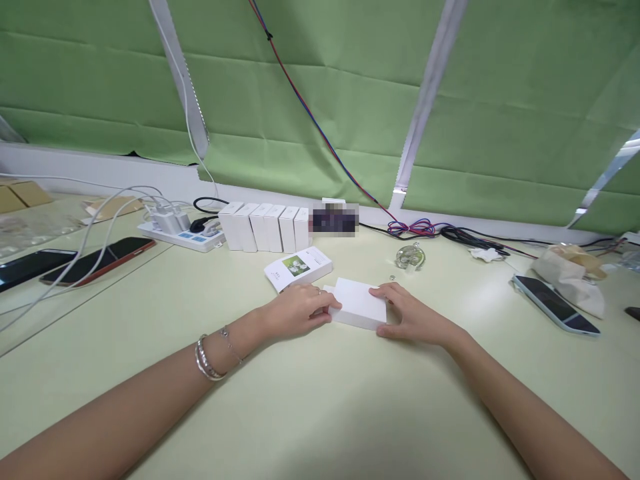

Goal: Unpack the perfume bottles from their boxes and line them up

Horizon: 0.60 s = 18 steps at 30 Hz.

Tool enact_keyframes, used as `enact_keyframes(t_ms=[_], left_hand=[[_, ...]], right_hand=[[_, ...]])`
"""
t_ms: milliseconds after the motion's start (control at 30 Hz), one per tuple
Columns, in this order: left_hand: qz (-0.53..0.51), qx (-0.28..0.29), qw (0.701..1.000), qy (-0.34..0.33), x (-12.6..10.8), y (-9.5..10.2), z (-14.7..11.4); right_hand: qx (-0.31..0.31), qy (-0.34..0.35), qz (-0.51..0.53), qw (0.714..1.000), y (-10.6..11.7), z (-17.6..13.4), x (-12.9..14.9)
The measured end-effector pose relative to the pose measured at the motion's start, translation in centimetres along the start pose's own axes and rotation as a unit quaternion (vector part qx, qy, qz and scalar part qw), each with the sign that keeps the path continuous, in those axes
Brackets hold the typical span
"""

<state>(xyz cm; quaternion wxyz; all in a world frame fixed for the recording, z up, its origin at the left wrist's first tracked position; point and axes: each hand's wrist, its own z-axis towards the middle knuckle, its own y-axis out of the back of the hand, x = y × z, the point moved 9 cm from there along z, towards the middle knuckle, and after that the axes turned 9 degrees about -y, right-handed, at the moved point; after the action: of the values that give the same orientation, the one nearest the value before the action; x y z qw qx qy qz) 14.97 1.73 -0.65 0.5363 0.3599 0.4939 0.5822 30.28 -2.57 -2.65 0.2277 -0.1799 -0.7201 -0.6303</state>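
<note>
Below the frame's centre, the right hand (pixel 413 317) is holding a rectangular white cardboard box (pixel 359 301) between thumb and fingers, the left hand (pixel 300 310) is touching its left end, grip unclear, and gentle, even pressure should be protecting the edges.

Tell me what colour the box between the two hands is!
The box is plain white, seen in the head view.
</note>
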Motion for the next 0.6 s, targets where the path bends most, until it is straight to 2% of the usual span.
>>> enact_keyframes(t_ms=[133, 300, 467, 600], left_hand=[[-0.002, -0.004, 1.000, 0.000, -0.24, 0.13, 0.04], [-0.005, -0.004, 1.000, -0.002, -0.32, 0.14, 0.24], [-0.012, -0.002, 1.000, 0.004, -0.12, 0.02, 0.09], [-0.025, -0.002, 1.000, 0.001, -0.19, 0.09, 0.05]], right_hand=[[-0.005, -0.010, 0.008, 1.000, -0.04, -0.24, 0.18], [0.023, -0.011, 0.037, 0.999, -0.31, -0.31, 0.15], [0.020, -0.001, 0.099, 0.995, -0.28, 0.02, 0.14], [-0.001, -0.039, 0.171, 0.985, -0.28, 0.27, -0.31]])
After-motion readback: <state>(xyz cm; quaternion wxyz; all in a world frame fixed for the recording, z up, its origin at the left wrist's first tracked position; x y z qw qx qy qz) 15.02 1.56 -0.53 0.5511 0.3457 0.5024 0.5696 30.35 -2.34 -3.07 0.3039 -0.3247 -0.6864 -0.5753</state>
